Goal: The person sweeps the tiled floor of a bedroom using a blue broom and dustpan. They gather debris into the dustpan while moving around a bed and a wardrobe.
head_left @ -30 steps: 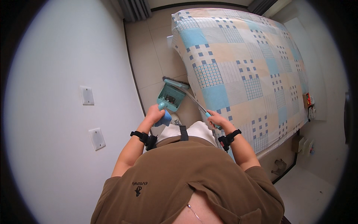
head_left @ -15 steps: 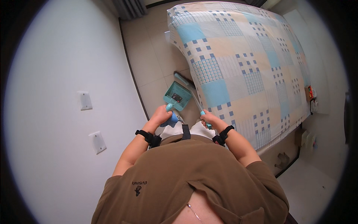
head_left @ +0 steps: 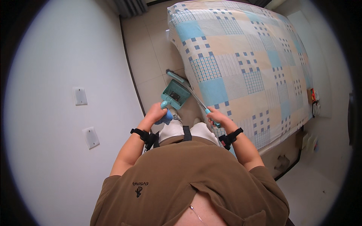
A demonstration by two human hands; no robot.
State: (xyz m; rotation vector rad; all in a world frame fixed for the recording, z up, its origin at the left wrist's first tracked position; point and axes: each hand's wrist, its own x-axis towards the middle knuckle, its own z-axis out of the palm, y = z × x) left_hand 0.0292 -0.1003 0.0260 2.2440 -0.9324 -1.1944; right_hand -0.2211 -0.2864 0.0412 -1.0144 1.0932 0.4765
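My left hand (head_left: 154, 114) is closed round the handle of a teal dustpan (head_left: 183, 97), and a blue cloth (head_left: 165, 118) is bunched in the same grip. The pan hangs low over the floor or rests on it; I cannot tell which. Something dark lies inside, by the comb-like teeth. In my right hand (head_left: 218, 117) is the teal grip of a broom (head_left: 196, 96) with a grey pole. Its teal head with dark bristles (head_left: 176, 76) crosses just beyond the far rim of the pan, slanting beside the bed.
A bed (head_left: 233, 71) with a patchwork-patterned cover takes up the right side. On the left rises a white wall (head_left: 49, 113) with two switch plates (head_left: 80, 96). Between them runs a tiled floor strip (head_left: 151, 49) toward a grey curtain (head_left: 132, 7). My shoes stand behind the dustpan.
The broom head has swung leftward, from beside the bed to across the dustpan's far edge. My right hand has moved slightly right, and my left hand with the dustpan slightly left.
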